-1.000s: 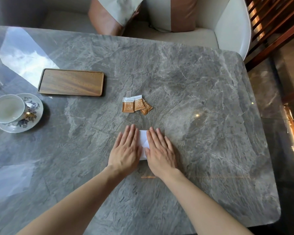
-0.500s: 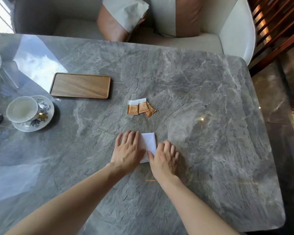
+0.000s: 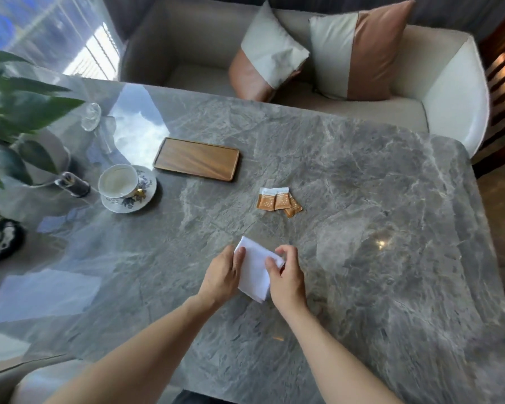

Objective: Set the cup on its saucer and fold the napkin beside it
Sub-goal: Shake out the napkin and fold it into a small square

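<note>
At the far left of the table (image 3: 362, 228), the cup (image 3: 118, 181) is sitting upright on its saucer (image 3: 148, 196), with a wooden tray (image 3: 196, 163) lying just to the right. Nearer the front edge, well apart from the saucer, the left hand (image 3: 220, 277) is gripping the white napkin (image 3: 254, 271) by its left edge, fingers (image 3: 239, 253) curled close together. Three orange sachets (image 3: 277, 201) are lying beyond it. The right hand (image 3: 287, 284) is pinching the napkin's right corner between thumb and forefinger.

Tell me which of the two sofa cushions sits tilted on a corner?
The left cushion, brown part lowest; the right cushion stands straight, brown along its side.
</note>
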